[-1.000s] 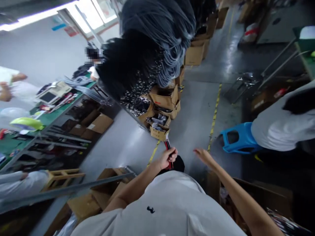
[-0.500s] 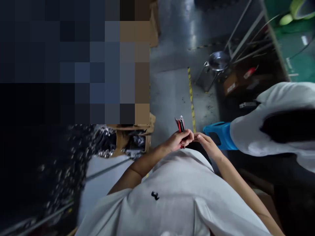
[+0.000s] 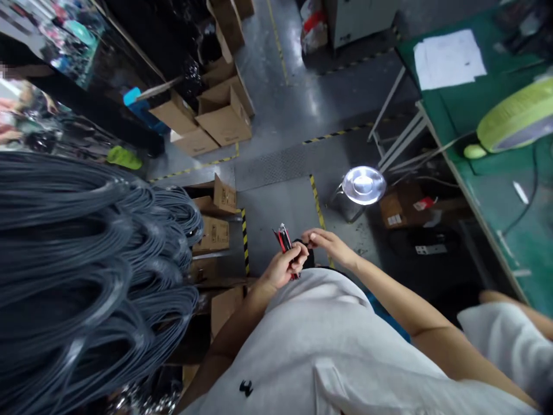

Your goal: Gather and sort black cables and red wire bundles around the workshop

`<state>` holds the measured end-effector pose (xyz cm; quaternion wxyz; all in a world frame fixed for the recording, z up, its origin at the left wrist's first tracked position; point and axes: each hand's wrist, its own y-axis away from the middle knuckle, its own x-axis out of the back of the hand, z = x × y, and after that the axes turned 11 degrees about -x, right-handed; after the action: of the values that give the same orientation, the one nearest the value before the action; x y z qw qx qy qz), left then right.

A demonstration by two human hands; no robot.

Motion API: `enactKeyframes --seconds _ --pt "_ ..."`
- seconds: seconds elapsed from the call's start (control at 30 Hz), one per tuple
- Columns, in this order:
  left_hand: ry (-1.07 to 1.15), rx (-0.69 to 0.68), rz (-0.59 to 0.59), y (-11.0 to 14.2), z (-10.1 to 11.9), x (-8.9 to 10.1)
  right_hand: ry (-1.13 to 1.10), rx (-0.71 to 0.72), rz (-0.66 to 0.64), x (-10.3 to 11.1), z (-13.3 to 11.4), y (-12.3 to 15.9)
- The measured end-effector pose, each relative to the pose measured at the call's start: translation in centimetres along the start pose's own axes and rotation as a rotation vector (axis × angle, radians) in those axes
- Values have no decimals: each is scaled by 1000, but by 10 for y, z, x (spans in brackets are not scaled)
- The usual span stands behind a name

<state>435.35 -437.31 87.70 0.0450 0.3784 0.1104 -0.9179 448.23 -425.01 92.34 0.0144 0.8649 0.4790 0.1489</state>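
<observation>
In front of my waist, my left hand (image 3: 286, 266) is wrapped round a slim bundle of red and black pieces (image 3: 285, 239) with a silvery tip. The bundle stands up out of my fist; its exact kind does not show. Close by on the right is my right hand (image 3: 326, 242), its fingers reaching toward the left fist, loosely bent and with nothing visible in them. A small dark patch lies behind both hands, and I cannot make out what it is.
Thick coils of dark grey cable (image 3: 108, 276) fill the left side. Cardboard boxes (image 3: 224, 118) stand beyond. A round metal stool (image 3: 364, 185) is ahead right, near a green table (image 3: 458, 109) with papers and a yellow-green fan (image 3: 514, 118). A co-worker's white sleeve (image 3: 505, 340) is at lower right.
My view has turned and moved forward; the stool now appears nearer and the cable coils have come into sight. The co-worker has slid toward the lower right. My left hand still grips the bundle.
</observation>
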Motion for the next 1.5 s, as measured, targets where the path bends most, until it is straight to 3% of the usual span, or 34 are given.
enactKeyframes --seconds 0.1,0.2,0.3,0.4,0.53,0.7,0.83,0.97,1.17,1.33,1.4,1.5 --pt "-84 30 -72 -95 45 6 23 58 112 51 -69 -78" --pt "-188 62 -197 -200 91 2 21 25 93 100 -129 -150" --pt "-240 109 -298 -298 145 -11 -95 -11 133 148 -187 -207" --pt "-206 159 -368 -383 198 -27 -139 63 266 199 -241 -253" --pt "-181 161 -418 -499 250 -41 -113 146 435 280 -289 -318" --pt "-256 127 -357 -659 301 -60 -165 170 463 398 -346 -425" --pt "-288 111 -295 -771 362 -93 -265 140 424 485 -423 -501" --pt "-349 147 -332 -868 418 -128 -334 72 349 558 -498 -552" --pt "-298 209 -563 -1024 452 -163 -360 27 284 664 -566 -623" --pt "-381 272 -705 -1182 486 -210 -414 84 451 776 -613 -687" --pt "-435 302 -752 -1244 508 -237 -481 118 538 819 -640 -706" --pt "-476 404 -932 -1317 541 -289 -571 149 587 868 -688 -712"
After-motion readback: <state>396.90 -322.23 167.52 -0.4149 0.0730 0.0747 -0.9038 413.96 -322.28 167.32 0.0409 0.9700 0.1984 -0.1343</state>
